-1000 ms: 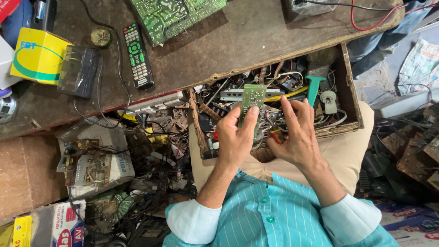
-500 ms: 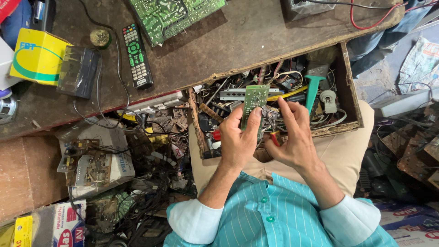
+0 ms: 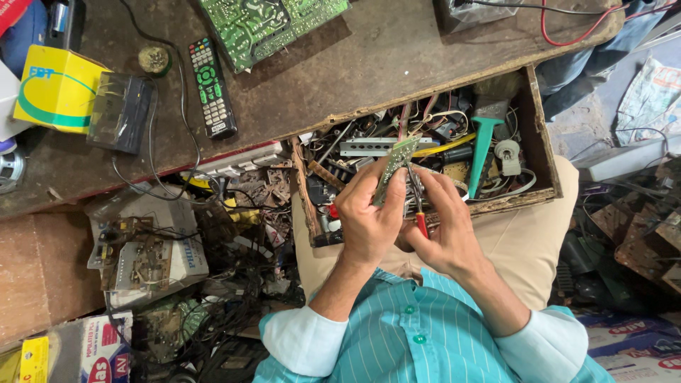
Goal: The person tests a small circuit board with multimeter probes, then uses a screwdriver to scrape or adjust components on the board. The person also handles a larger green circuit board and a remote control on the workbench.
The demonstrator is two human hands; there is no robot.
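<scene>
My left hand [image 3: 365,216] grips a small green circuit board [image 3: 394,168], now turned nearly edge-on, above an open wooden drawer [image 3: 546,152]. My right hand [image 3: 443,230] holds a small red-handled tool [image 3: 418,209] whose metal tip touches the board. Both hands hover over my lap, in front of the drawer's jumble of wires, metal brackets and a green-handled brush [image 3: 481,145].
On the worn wooden bench [image 3: 397,64] lie a large green circuit board [image 3: 266,21], a black remote control [image 3: 211,86], a yellow box [image 3: 53,89] and a dark transparent case [image 3: 119,112]. Scrap boards, cables and cartons crowd the floor at left [image 3: 152,245]. Another person's leg in jeans [image 3: 589,64] is at upper right.
The small board has turned from facing the camera to nearly edge-on. My right hand has brought the red-handled tool up against it.
</scene>
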